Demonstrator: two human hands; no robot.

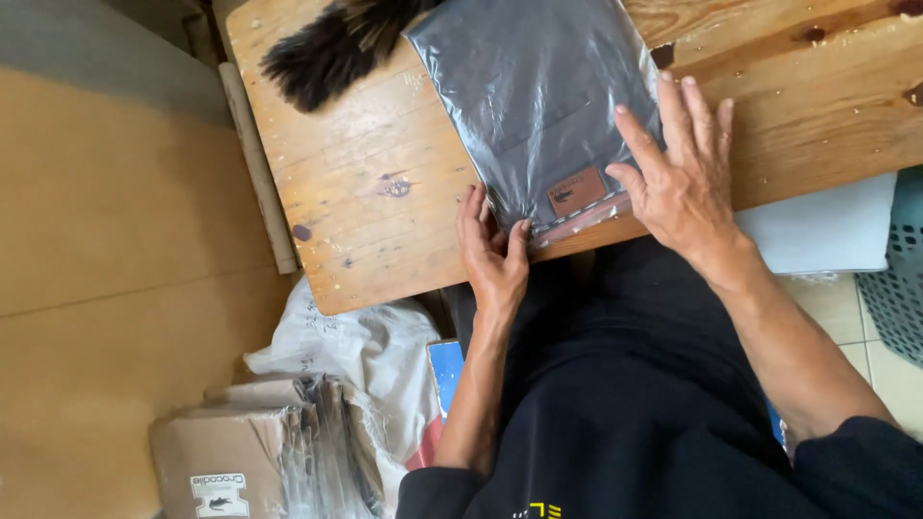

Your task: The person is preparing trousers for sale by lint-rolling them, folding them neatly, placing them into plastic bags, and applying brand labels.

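A dark folded garment in a clear plastic bag [529, 91] lies on a wooden table [356, 183], with a small brown label near its lower corner. My left hand [492, 255] rests at the table's near edge, fingers on the table beside the bag's lower left corner, thumb touching the bag's sealed edge. My right hand [678, 178] lies flat with spread fingers on the bag's lower right part, pressing it to the table. A black feather duster [332, 43] lies on the table at the bag's upper left.
Cardboard boxes [231, 452] and a crumpled white bag [356, 351] sit on the floor at lower left. Tan board [115, 250] covers the left side. A white folded item [827, 226] and a grey perforated basket [899, 279] are at right.
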